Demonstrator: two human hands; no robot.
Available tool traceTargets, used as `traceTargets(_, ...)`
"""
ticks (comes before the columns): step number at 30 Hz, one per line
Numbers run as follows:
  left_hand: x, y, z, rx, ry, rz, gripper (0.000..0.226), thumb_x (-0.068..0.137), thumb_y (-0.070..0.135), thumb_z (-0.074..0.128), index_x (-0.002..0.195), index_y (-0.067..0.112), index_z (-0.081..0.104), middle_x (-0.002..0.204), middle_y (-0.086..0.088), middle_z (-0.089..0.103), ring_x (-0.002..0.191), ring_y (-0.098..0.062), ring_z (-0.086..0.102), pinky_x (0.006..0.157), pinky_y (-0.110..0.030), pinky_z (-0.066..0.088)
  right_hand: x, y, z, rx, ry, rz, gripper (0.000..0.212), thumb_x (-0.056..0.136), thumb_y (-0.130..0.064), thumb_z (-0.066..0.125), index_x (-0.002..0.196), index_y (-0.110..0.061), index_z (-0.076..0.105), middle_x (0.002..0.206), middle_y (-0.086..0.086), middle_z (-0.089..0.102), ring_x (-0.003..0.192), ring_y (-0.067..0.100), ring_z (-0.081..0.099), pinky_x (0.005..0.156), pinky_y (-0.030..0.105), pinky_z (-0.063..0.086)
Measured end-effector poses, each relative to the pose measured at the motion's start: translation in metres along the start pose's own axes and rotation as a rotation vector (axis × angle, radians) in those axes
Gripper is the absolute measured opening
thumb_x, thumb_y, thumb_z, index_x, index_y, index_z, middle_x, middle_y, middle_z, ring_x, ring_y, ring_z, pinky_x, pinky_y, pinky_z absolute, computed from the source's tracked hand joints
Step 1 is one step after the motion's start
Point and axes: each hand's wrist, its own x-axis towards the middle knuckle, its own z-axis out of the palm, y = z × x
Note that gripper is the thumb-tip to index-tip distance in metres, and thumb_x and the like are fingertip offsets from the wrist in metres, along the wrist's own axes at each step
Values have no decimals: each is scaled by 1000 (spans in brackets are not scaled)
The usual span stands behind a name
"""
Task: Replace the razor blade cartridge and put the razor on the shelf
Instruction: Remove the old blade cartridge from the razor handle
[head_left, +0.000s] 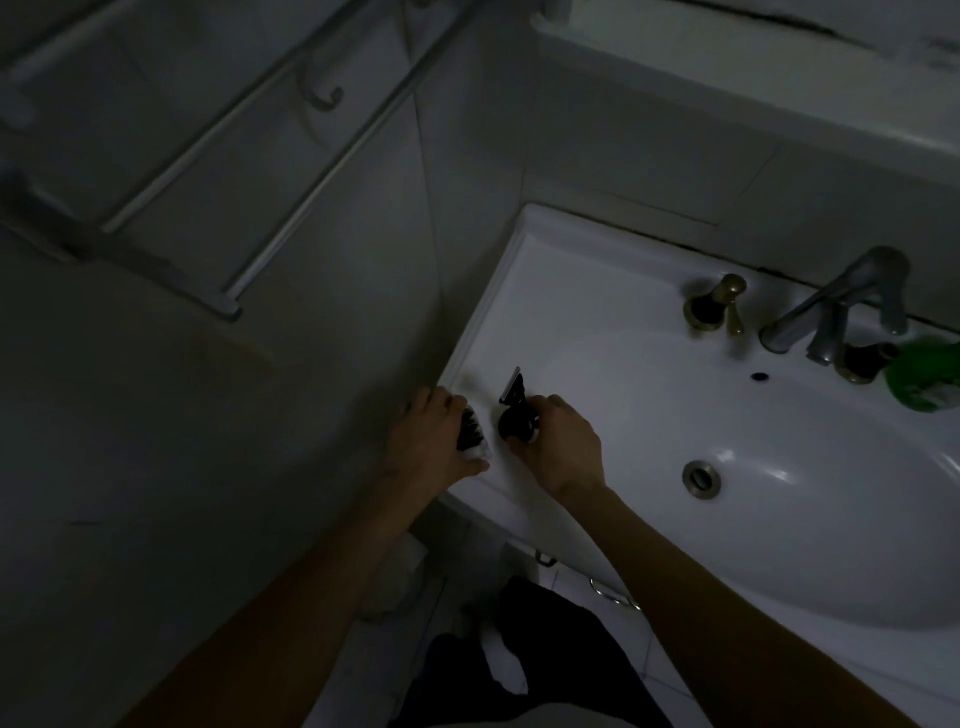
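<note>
The room is dim. My right hand grips a dark razor over the left rim of the white sink; the razor's blade head points up and away from me. My left hand holds a small pack of dark cartridges with a pale base, resting at the sink's left front corner. The two hands are a short gap apart. The razor's handle is mostly hidden inside my right fist.
A grey faucet with two brass knobs stands at the back of the basin, a green object beside it. The drain lies mid-basin. Metal towel rails hang on the tiled wall at left. A ledge runs above the sink.
</note>
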Motion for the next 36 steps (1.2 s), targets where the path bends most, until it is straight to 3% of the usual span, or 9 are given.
traceTargets(9,3,-3,5,-18,3,126,80,69,49,76,136,17,48,137,-2,53,125,-25,44,96,-42,46,-6,7,5,-17,4,19,41,86,-36,66,123,-20,60,110,3,62,99,24,61,77,36,52)
traceTargets(12,8,-5,4,-43,-6,184,77,71,39,77,138,15,46,142,-2,50,126,-27,43,97,-43,45,-6,10,6,-18,8,25,41,86,-35,67,124,-20,59,111,3,62,99,23,60,75,32,49)
traceTargets(19,21,-14,3,-100,-61,273,82,76,32,77,146,13,38,153,-5,40,136,-27,38,109,-46,39,-5,11,7,-8,21,29,42,88,-35,66,126,-19,59,113,4,62,100,23,60,76,32,47)
traceTargets(29,26,-17,3,-113,-80,285,87,74,22,79,149,14,34,158,-4,31,142,-25,30,113,-48,33,1,7,10,-6,17,41,42,88,-37,65,126,-21,58,115,3,63,101,23,61,79,34,51)
traceTargets(36,19,-21,3,-152,-66,267,99,74,25,79,153,16,21,162,-4,19,148,-25,19,118,-49,26,-2,10,6,-7,16,32,59,88,-51,62,139,-25,46,127,-1,58,115,19,56,86,37,52)
